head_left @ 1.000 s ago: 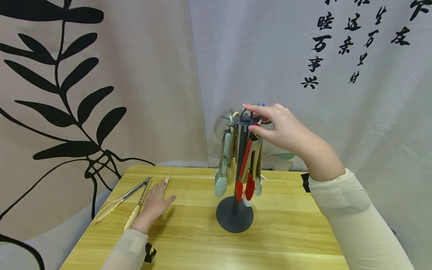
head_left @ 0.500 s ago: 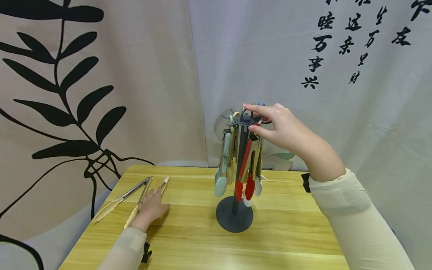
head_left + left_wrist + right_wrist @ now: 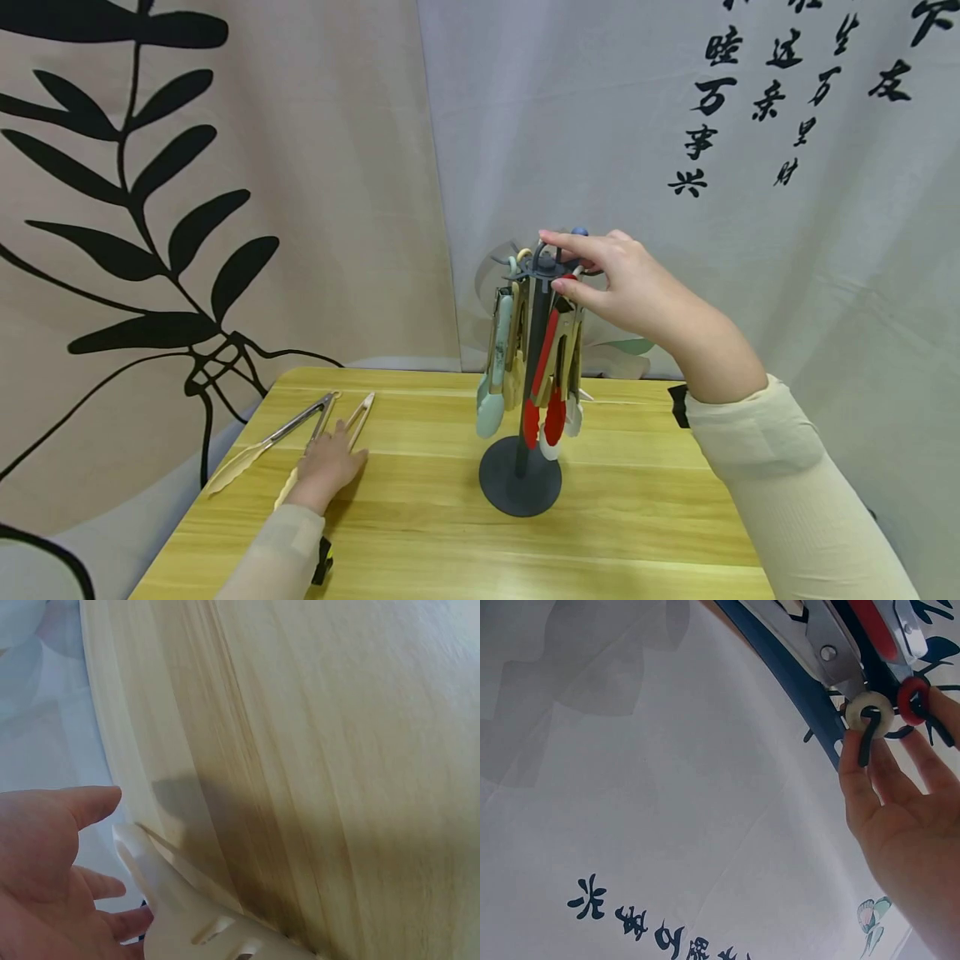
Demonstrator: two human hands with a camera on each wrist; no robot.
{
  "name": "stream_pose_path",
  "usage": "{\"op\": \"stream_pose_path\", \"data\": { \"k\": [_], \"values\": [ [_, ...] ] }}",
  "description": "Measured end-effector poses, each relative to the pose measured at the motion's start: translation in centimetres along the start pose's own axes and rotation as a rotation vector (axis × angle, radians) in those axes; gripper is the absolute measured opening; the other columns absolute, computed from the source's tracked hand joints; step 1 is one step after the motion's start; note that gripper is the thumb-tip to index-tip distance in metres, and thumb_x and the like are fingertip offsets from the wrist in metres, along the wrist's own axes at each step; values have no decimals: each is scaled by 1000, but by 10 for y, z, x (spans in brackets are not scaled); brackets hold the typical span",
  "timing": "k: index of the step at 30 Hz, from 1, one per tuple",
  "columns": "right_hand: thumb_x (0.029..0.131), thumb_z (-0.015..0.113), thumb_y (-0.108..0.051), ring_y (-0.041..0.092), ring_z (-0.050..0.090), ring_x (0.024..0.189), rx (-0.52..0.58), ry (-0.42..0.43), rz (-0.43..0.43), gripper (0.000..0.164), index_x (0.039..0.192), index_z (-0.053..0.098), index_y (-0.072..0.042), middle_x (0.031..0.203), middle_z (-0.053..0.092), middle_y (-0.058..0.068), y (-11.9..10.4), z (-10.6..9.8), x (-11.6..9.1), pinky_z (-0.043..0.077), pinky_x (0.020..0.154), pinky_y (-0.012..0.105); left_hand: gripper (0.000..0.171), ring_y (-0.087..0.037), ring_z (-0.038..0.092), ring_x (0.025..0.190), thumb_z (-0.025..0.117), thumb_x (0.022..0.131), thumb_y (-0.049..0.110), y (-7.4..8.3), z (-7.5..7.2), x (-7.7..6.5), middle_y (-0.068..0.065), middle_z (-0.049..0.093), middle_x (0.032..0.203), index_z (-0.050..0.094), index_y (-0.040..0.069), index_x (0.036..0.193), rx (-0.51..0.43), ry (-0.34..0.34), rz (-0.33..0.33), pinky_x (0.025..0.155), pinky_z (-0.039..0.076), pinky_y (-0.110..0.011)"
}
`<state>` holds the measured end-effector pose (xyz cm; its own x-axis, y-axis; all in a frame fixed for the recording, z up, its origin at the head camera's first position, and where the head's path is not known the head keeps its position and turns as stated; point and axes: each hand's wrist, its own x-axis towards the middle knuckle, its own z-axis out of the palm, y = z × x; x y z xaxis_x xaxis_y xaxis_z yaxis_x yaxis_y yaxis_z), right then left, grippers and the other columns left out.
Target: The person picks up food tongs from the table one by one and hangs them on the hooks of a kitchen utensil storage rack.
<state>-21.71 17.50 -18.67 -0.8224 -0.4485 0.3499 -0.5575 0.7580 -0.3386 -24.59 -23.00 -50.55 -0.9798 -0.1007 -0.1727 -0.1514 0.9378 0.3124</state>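
In the head view my left hand (image 3: 328, 467) is low over the left of the table. Beneath and ahead of it lies a pale pair of tongs (image 3: 363, 412). The left wrist view shows the tongs' cream slotted end (image 3: 202, 915) by my fingers, thumb (image 3: 97, 804) held apart. My right hand (image 3: 630, 279) holds the top of a dark grey hanging stand (image 3: 522, 479), thumb and fingers around its hooks. Mint tongs (image 3: 492, 400), red tongs (image 3: 555, 412) and other tongs hang there. In the right wrist view, fingers touch a cream hanging ring (image 3: 862, 712) beside a red one (image 3: 913, 699).
Metal tongs with cream tips (image 3: 288, 429) lie spread at the table's left, partly behind the left hand. The wooden table (image 3: 637, 500) ends at a printed cloth (image 3: 570, 125) behind the stand.
My left hand has moved a little toward me and left, uncovering more of the pale tongs. My right hand and the stand have stayed in place.
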Motion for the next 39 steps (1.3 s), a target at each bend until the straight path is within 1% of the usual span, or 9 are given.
{"op": "stream_pose_path", "data": {
  "k": [4,7,14,16,22,26,32,35,39],
  "values": [
    [92,62,-26,23,44,102,-2,-4,5,57,144,40,-29,125,62,4,0,0,0,41,85,41,80,-61,31,121,53,93,39,-1,-3,-2,-42,29,137,15,-6,148,8,-4,-22,89,38,-67],
    [92,62,-26,23,43,102,-2,-3,5,57,144,40,-29,125,62,4,0,0,0,40,84,40,77,-62,34,120,53,93,35,-2,-3,-1,-43,28,137,17,-4,149,11,-11,-30,87,41,-66],
    [92,63,-26,23,43,101,2,4,4,56,144,41,-29,124,63,2,1,0,0,40,84,39,60,-61,40,112,45,94,4,-6,-3,4,-44,32,131,23,3,149,30,-30,-17,81,43,-66],
    [92,62,-26,23,43,102,3,4,2,56,144,41,-29,124,63,3,1,0,0,40,84,40,58,-61,41,111,43,94,1,-7,-2,5,-44,33,131,25,4,149,27,-31,-13,81,43,-65],
    [92,63,-27,23,42,101,-8,8,6,57,144,40,-30,124,63,3,1,1,0,40,83,39,58,-59,47,102,45,92,1,-8,-5,6,-45,37,125,28,4,148,15,-17,3,74,47,-61],
    [92,62,-27,23,42,101,-10,6,8,57,144,40,-30,124,62,3,1,1,0,40,82,39,63,-59,47,104,48,90,1,-4,-10,4,-44,36,128,26,4,149,-14,13,-4,74,47,-62],
    [92,62,-27,24,42,102,-6,4,9,57,145,40,-30,124,62,4,1,1,0,39,83,40,72,-54,49,99,52,87,5,0,-18,3,-41,32,133,18,6,151,-72,37,-2,58,47,-48],
    [92,62,-27,24,42,103,-8,3,13,57,145,39,-31,125,62,4,1,0,0,39,83,40,72,-52,51,97,52,88,8,1,-19,4,-41,33,133,16,7,151,-87,41,4,54,46,-43],
    [92,62,-27,24,42,102,-11,2,8,57,145,40,-30,125,62,4,1,1,0,40,82,40,75,-49,52,95,55,88,10,1,-19,5,-41,35,130,16,7,151,-97,54,7,53,46,-42]
  ]
}}
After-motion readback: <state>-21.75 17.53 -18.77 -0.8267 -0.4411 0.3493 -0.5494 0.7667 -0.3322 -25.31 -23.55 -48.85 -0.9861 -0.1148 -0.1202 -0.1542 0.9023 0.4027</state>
